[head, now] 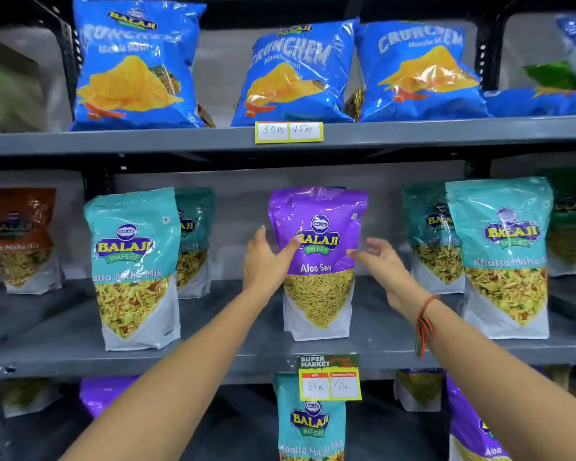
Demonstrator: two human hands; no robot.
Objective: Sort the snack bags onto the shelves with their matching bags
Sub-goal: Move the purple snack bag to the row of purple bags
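Right at the centre of the middle shelf [213,341] a purple Aloo Sev bag [316,261] stands upright, with both hands raised to it. On its left edge the left hand [263,261] lies with fingers together and the thumb stretched across the front of the pouch, its tip touching the yellow logo. Over on the other side the right hand [384,267] is spread, fingers loosely curled, its fingertips just at the pouch's right edge; I cannot tell whether they actually touch it. A red and green thread band [424,322] hangs around the right wrist. To the left of the purple bag stands a teal Khatta Mitha Mix bag [135,271] with another teal one behind it, and farther left an orange-brown bag [20,241]. To the right stand two more teal bags, the nearer one [504,257] in front. On the upper shelf [147,139] three blue Crunchem bags [296,74] stand in a row above a yellow-edged price tag [289,132]. Below the middle shelf hangs a second price label [329,377], partly covering another teal bag [310,424] on the lower shelf, with purple bags [473,424] at either side of it.
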